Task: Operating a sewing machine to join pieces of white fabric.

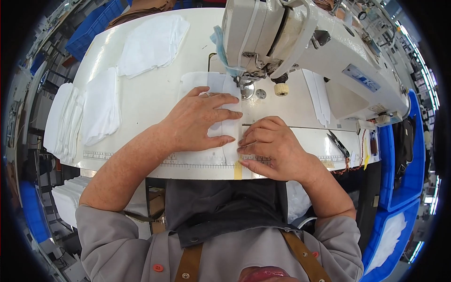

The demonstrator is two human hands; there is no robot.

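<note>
A white fabric piece (212, 84) lies flat on the sewing table (150, 94), its far end under the presser foot (245, 84) of a white sewing machine (300, 42). My left hand (199, 120) presses flat on the fabric with fingers spread, a ring on one finger. My right hand (272, 145) lies beside it at the fabric's near right edge, fingers bent down onto the cloth.
Stacks of white fabric pieces sit at the far left (152, 44), the left (101, 105) and the table's left edge (63, 120). More white strips (317, 96) lie right of the needle. Small snips (337, 143) rest near the right. Blue bins (399, 188) stand to the right.
</note>
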